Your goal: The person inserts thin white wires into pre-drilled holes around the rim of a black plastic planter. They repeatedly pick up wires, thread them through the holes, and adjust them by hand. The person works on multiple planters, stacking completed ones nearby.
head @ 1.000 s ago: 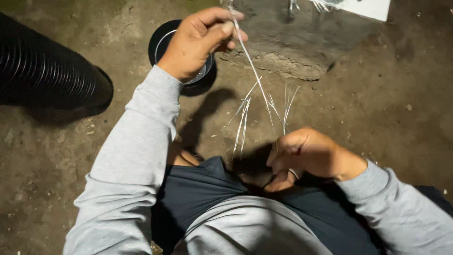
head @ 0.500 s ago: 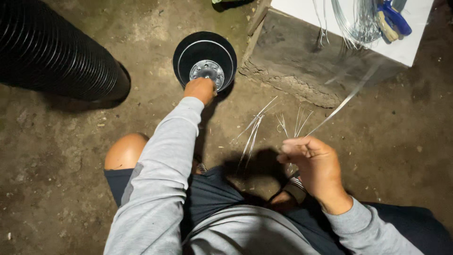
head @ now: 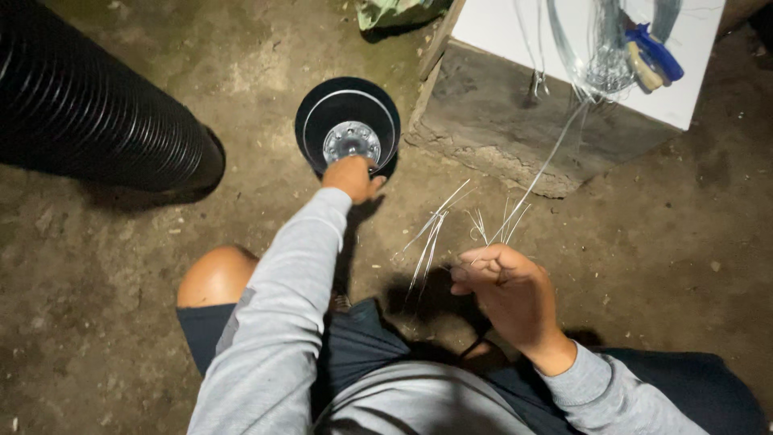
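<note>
right hand [head: 511, 294]: grip pinched shut on a fan of thin wire strands [head: 439, 229], held up off the dirt floor [head: 105, 266] | left hand [head: 352, 176]: reaching to the black bowl [head: 310, 121] with its metal disc [head: 352, 142], fingers curled at its near rim, hold unclear | beyond: concrete block [head: 499, 121] under a white board [head: 499, 32] carrying a wire coil [head: 600, 68]

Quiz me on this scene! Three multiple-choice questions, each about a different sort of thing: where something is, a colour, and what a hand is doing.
1. Where is the left hand?
A. at the round black container
B. on the white board
C. on the ribbed pipe

2. What colour is the ribbed pipe?
A. white
B. black
C. blue

3. What is the right hand doing?
A. lying flat and empty
B. gripping the tool
C. pinching thin wire strands

Answers: 1 A, the fingers reach its near rim. 2 B, it is dark all over. 3 C, strands fan from the fingers.
</note>
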